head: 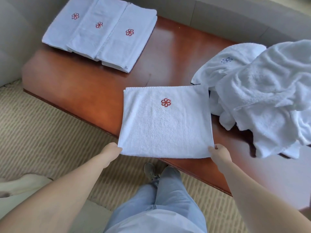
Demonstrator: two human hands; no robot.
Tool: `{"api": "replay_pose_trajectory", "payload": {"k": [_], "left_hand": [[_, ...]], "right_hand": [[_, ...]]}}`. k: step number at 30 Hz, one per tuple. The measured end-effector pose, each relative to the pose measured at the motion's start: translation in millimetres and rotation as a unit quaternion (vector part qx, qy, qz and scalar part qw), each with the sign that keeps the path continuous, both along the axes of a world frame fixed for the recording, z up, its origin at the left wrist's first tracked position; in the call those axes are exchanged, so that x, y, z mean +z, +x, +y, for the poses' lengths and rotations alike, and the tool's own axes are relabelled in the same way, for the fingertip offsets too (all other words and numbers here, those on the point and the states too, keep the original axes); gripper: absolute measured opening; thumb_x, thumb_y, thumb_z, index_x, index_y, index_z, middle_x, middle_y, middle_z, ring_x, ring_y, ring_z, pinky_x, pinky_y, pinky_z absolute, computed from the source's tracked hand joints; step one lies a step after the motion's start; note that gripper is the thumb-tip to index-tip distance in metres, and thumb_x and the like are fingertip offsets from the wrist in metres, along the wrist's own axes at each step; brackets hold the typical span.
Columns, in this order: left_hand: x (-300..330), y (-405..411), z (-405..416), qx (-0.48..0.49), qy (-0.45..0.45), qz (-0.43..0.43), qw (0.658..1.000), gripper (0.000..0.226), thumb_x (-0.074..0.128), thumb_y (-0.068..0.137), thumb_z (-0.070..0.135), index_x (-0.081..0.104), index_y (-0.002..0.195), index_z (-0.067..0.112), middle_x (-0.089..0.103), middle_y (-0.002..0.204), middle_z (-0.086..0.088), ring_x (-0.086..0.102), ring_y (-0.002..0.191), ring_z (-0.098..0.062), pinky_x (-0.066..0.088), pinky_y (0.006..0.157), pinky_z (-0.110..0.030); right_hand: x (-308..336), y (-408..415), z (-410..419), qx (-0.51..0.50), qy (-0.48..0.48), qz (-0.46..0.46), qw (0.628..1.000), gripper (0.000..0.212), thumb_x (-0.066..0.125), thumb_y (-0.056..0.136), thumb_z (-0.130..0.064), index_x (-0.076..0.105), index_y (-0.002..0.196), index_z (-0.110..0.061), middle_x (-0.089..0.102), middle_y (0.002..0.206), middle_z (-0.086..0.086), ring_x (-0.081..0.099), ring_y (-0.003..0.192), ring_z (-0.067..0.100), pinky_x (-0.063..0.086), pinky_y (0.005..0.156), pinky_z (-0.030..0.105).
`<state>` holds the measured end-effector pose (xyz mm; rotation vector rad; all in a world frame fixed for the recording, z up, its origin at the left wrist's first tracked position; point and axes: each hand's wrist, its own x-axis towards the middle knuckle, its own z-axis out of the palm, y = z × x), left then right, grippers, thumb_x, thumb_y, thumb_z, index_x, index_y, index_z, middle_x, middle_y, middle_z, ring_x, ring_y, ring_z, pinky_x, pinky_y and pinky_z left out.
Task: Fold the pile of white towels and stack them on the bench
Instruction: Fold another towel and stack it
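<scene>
- Jeans-clad legs [161, 199] and one shoe [151, 172] stand on the striped carpet [50, 132], just this side of the worktop [80, 88].
- Both hands pinch the near corners of the half-folded towel [165, 125]: the left hand [112, 149] has its grip on the near-left corner, the right hand [218, 151] on the near-right one.
- That towel lies flat on the worktop, its red flower logo [166, 102] facing up and its near edge hanging over the worktop's front lip.
- Beyond the towel, to its far left, sits the folded stack [101, 32], three logos showing, its pieces fanned out rather than squared.
- Right of the towel, almost touching it, lies the unfolded pile [262, 98], draped over the worktop's front edge.
- Risks, as I judge them: uneven pulls would skew the next fold; the overhang could drag the towel to the floor if released; the pile could slide off; the fanned stack may topple when added to.
</scene>
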<state>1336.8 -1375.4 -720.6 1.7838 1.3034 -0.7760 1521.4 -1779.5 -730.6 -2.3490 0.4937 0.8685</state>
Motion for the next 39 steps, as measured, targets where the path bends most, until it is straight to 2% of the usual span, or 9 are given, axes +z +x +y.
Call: {"api": "replay_pose_trajectory", "payload": {"k": [3,6,12,17,24,29,33,36,39], "left_hand": [[-6.9,-4.9,-1.8,0.041,-0.022,0.006,0.999,0.013,0.049,0.103,0.018,0.054,0.095,0.008,0.053,0.1,-0.006,0.051,0.083,-0.019,0.048,0.074,-0.034],[-13.0,-9.6,-7.1,0.198,-0.116,-0.011,0.973,0.022,0.053,0.104,0.018,0.054,0.124,0.009,0.057,0.123,-0.003,0.065,0.105,-0.023,0.055,0.098,-0.039],[-15.8,-16.8,-11.9,0.308,-0.154,-0.056,0.937,0.022,0.058,0.103,0.016,0.058,0.123,0.008,0.069,0.117,-0.011,0.071,0.103,-0.021,0.057,0.089,-0.035],[-12.2,-21.1,-4.2,0.307,-0.121,-0.073,0.941,0.017,0.065,0.099,0.015,0.063,0.114,0.006,0.068,0.118,-0.012,0.071,0.1,-0.021,0.056,0.085,-0.033],[30.8,-16.6,9.3,0.204,-0.103,-0.04,0.973,0.021,0.067,0.096,0.012,0.059,0.116,0.013,0.064,0.118,-0.009,0.071,0.095,-0.02,0.06,0.083,-0.035],[89.9,15.2,28.1,0.097,-0.12,-0.022,0.988,0.022,0.065,0.092,0.014,0.068,0.114,0.017,0.061,0.104,-0.005,0.06,0.08,-0.017,0.062,0.084,-0.036],[142.3,55.3,49.1,0.055,-0.095,-0.025,0.994,0.023,0.071,0.091,0.018,0.07,0.112,0.01,0.062,0.085,-0.003,0.054,0.068,-0.012,0.059,0.091,-0.036],[177.3,72.8,57.9,-0.045,-0.078,0.042,0.995,0.015,0.064,0.091,0.019,0.07,0.103,0.011,0.062,0.072,0.003,0.053,0.06,-0.01,0.058,0.094,-0.035],[202.5,84.0,57.1,-0.152,-0.096,0.155,0.971,0.014,0.059,0.087,0.017,0.069,0.096,0.014,0.062,0.069,0.005,0.054,0.055,-0.009,0.058,0.094,-0.033]], "right_hand": [[-2.6,-1.2,-0.9,-0.001,-0.008,0.001,1.0,0.016,0.052,0.098,-0.026,0.057,0.089,-0.014,0.06,0.084,0.006,0.052,0.066,0.022,0.039,0.058,0.033],[-4.6,-2.5,-1.9,-0.005,-0.008,0.003,1.0,0.015,0.051,0.096,-0.026,0.057,0.089,-0.014,0.059,0.082,0.005,0.051,0.066,0.022,0.039,0.057,0.033],[-6.3,-3.0,-6.0,-0.043,0.002,0.021,0.999,0.022,0.055,0.093,-0.028,0.058,0.085,-0.008,0.053,0.079,0.005,0.044,0.067,0.021,0.034,0.057,0.032],[-1.5,1.1,-14.8,-0.121,0.052,0.095,0.987,0.022,0.065,0.097,-0.033,0.065,0.096,-0.01,0.07,0.098,0.01,0.067,0.084,0.023,0.056,0.074,0.037],[47.8,17.0,-15.0,-0.111,0.024,0.166,0.98,0.018,0.071,0.094,-0.011,0.065,0.109,-0.004,0.07,0.079,0.011,0.066,0.066,0.018,0.058,0.062,0.031],[108.8,45.7,3.4,-0.015,0.069,0.168,0.983,0.013,0.07,0.096,-0.013,0.071,0.109,-0.015,0.066,0.102,0.007,0.064,0.075,0.017,0.056,0.065,0.031],[152.6,77.9,19.8,-0.01,0.093,0.114,0.989,0.019,0.075,0.092,-0.013,0.065,0.108,-0.008,0.066,0.096,0.009,0.063,0.075,0.019,0.054,0.063,0.03],[176.1,89.7,24.1,0.064,0.038,0.139,0.987,0.005,0.06,0.094,-0.011,0.061,0.098,-0.012,0.062,0.076,0.003,0.058,0.064,0.016,0.051,0.061,0.028],[193.4,88.4,27.8,0.159,-0.062,0.23,0.958,0.015,0.048,0.088,-0.007,0.063,0.093,-0.01,0.058,0.067,0.003,0.049,0.05,0.014,0.046,0.056,0.022]]}}
